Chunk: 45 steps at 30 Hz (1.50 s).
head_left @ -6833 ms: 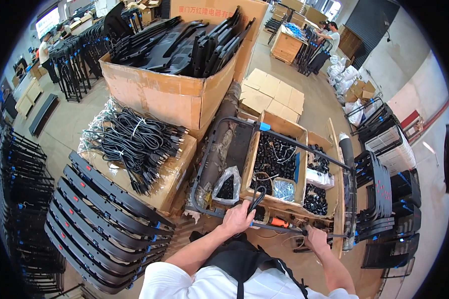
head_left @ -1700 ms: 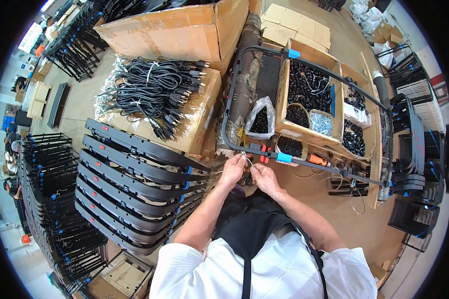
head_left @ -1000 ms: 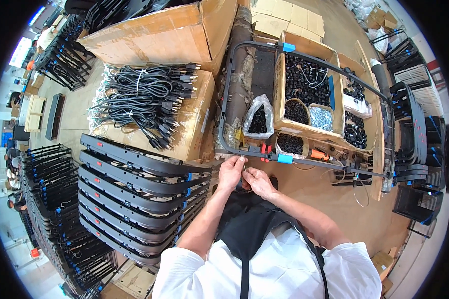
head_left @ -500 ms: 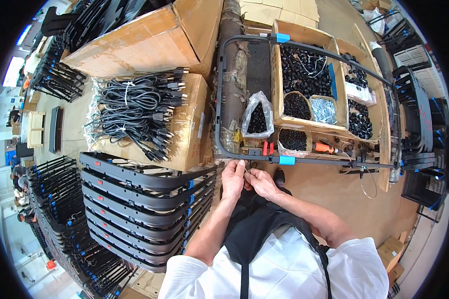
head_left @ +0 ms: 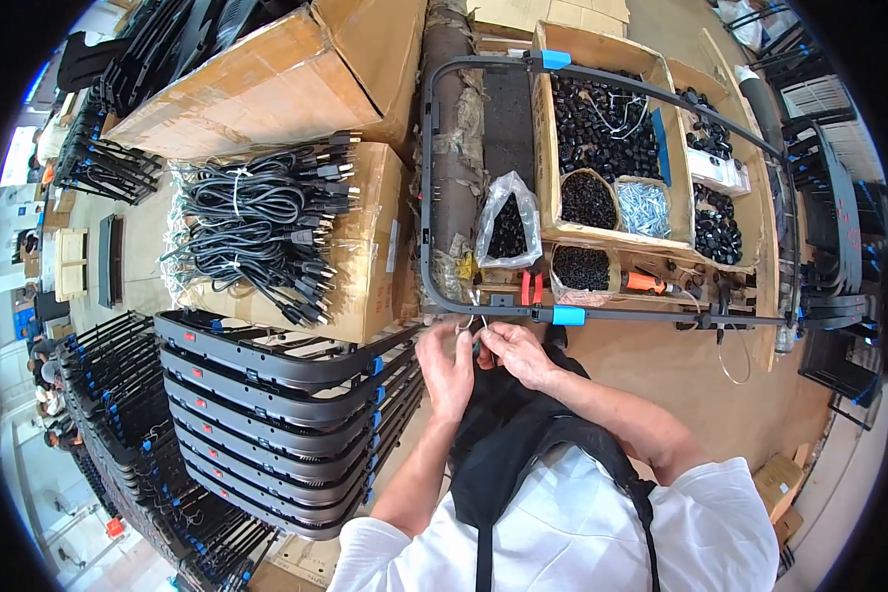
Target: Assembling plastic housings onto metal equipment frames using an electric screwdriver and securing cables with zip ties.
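A black rounded tubular frame lies across the workbench in front of me. Just below its near left corner, both my hands work close together. My right hand pinches a thin whitish wire between thumb and fingers. My left hand is closed beside it, its thumb up against the wire; its fingertips are partly hidden and slightly blurred. Red-handled pliers lie by the frame's near bar, left of a blue tape patch. A clear plastic bag of small black parts sits inside the frame.
Beyond the near bar, a wooden divided box holds black parts and silver screws. An orange-handled screwdriver lies nearby. To the left are bundled black power cords on a cardboard box, above stacked black frames.
My left hand has moved slightly left and down, its fingers a little apart from the right hand's. More of the whitish wire shows between them. The view has shifted a little.
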Each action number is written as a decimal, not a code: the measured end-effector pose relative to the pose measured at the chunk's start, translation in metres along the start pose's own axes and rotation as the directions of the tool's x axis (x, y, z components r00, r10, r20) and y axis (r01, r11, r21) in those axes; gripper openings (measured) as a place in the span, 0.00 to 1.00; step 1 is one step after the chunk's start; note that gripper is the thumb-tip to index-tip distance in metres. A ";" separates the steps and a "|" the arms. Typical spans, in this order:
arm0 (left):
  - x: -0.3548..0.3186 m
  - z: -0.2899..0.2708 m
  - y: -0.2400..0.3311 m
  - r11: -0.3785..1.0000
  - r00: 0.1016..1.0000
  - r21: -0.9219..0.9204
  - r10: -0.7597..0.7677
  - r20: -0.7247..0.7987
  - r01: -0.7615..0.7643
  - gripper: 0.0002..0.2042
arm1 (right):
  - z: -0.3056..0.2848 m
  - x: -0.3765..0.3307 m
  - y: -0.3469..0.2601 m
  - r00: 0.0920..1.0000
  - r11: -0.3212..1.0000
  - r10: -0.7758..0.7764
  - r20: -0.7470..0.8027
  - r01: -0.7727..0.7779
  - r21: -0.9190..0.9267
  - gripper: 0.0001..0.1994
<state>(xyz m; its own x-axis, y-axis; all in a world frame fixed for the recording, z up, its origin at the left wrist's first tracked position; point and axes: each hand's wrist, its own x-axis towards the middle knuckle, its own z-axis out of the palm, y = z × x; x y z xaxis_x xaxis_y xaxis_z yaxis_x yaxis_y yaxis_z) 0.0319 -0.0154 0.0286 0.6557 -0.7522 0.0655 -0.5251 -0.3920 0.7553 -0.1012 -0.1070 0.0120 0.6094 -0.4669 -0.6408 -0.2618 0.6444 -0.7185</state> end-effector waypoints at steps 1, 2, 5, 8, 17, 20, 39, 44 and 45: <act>-0.011 -0.005 -0.002 1.000 1.000 0.000 0.000 -0.004 0.000 0.14 | 0.002 0.001 -0.003 1.000 0.997 0.025 0.007 -0.025 0.079 0.15; -0.021 -0.009 -0.003 0.977 0.981 -0.091 -0.189 0.043 0.193 0.13 | 0.001 0.003 0.001 0.998 0.979 0.028 0.059 -0.039 0.201 0.15; -0.052 -0.009 -0.032 0.825 0.874 -0.291 -0.445 0.194 0.484 0.13 | 0.010 -0.001 -0.015 0.995 0.967 0.083 0.055 -0.094 0.237 0.14; -0.067 0.001 -0.052 0.866 0.855 -0.267 -0.285 0.433 0.423 0.15 | 0.012 0.005 -0.021 0.998 0.965 0.054 0.042 -0.063 0.254 0.14; -0.058 -0.001 -0.074 0.867 0.751 -0.327 -0.078 0.655 0.375 0.16 | 0.016 -0.034 -0.104 0.994 0.388 -0.057 0.094 0.108 -0.915 0.22; -0.053 -0.007 -0.080 0.861 0.759 -0.312 -0.122 0.639 0.402 0.15 | 0.018 -0.030 -0.157 0.976 0.406 -0.203 -0.083 0.007 -0.914 0.22; -0.027 -0.020 -0.052 0.824 0.772 -0.386 -0.094 0.629 0.415 0.15 | -0.045 0.104 -0.103 0.791 0.926 -0.252 -0.558 0.365 0.098 0.12; -0.011 -0.014 -0.025 0.846 0.765 -0.313 -0.159 0.624 0.431 0.15 | -0.037 0.123 -0.137 0.752 0.902 -0.393 -0.529 0.428 -0.062 0.13; -0.003 -0.014 -0.015 0.849 0.762 -0.308 -0.156 0.629 0.428 0.15 | -0.044 0.132 -0.145 0.710 0.887 -0.453 -0.539 0.422 -0.189 0.13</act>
<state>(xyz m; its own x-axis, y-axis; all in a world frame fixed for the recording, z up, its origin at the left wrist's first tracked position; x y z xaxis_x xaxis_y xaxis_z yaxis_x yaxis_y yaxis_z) 0.0447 0.0002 0.0262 0.2405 -0.8447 -0.4781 0.0020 -0.4922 0.8705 -0.0155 -0.2890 0.0196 0.1480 -0.9497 -0.2758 -0.1161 0.2603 -0.9585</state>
